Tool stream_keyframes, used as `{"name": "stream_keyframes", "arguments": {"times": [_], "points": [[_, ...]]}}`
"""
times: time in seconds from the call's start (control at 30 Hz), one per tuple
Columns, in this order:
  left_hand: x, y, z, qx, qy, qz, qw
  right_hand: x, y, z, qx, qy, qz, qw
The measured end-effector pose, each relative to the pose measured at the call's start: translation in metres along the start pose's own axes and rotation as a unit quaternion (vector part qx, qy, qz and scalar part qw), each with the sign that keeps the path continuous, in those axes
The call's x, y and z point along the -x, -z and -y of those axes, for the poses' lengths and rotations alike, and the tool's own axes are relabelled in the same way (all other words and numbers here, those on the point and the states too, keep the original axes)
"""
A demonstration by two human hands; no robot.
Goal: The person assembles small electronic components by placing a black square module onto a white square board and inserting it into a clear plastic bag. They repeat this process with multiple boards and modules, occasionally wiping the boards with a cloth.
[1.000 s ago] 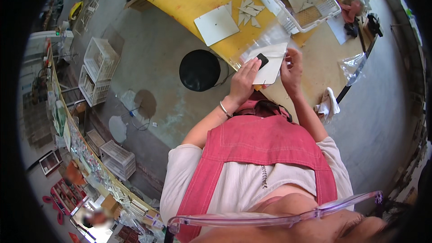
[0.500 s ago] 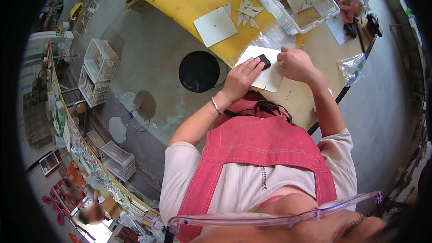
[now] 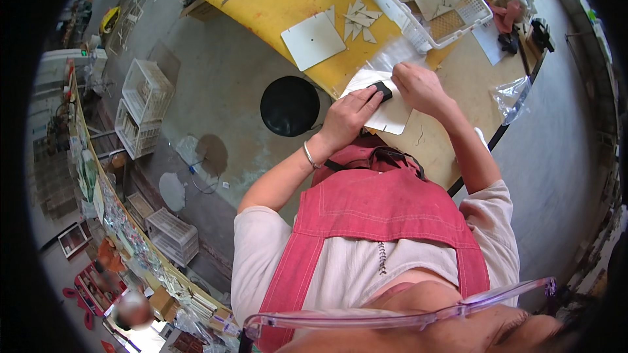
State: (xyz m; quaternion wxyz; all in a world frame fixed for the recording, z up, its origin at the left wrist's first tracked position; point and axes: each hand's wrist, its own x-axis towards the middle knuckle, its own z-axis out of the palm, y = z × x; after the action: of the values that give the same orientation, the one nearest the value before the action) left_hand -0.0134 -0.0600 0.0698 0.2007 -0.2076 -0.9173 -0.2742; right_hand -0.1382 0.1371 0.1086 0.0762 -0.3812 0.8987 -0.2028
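Worktable point(image 3: 470, 78) across the upper right of the frame; white panel point(image 3: 394, 117) on it, above centre. Right hand point(image 3: 420, 86) curled at the panel's upper right, any pinch impossible to tell; left hand point(image 3: 348, 114) nearer, fingers together over black block point(image 3: 383, 91), grip unclear. Block below-left of right fingertips, long axis partly hidden. No legible writing.

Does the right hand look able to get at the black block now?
Probably yes: the right hand is close beside the black block, whose right end looks exposed, though the left hand covers its left part.
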Motion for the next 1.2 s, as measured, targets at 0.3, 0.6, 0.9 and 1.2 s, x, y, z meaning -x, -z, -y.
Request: {"name": "stream_keyframes", "arguments": {"times": [0.3,0.6,0.9,1.2], "points": [[-0.005,-0.012,0.003,0.143,0.158,-0.125,0.969,0.000,0.035,0.034,-0.143,0.062,-0.324,0.933],[-0.016,-0.055,0.004,0.622,0.427,-0.240,0.611,-0.009,-0.049,0.039,-0.020,-0.073,-0.238,0.968],[-0.015,-0.064,-0.004,0.666,0.461,-0.262,0.525,0.000,-0.077,0.030,0.002,0.005,-0.213,0.977],[-0.013,-0.058,-0.020,0.642,0.462,-0.225,0.570,0.009,-0.076,0.022,-0.073,-0.095,-0.073,0.990]]}}
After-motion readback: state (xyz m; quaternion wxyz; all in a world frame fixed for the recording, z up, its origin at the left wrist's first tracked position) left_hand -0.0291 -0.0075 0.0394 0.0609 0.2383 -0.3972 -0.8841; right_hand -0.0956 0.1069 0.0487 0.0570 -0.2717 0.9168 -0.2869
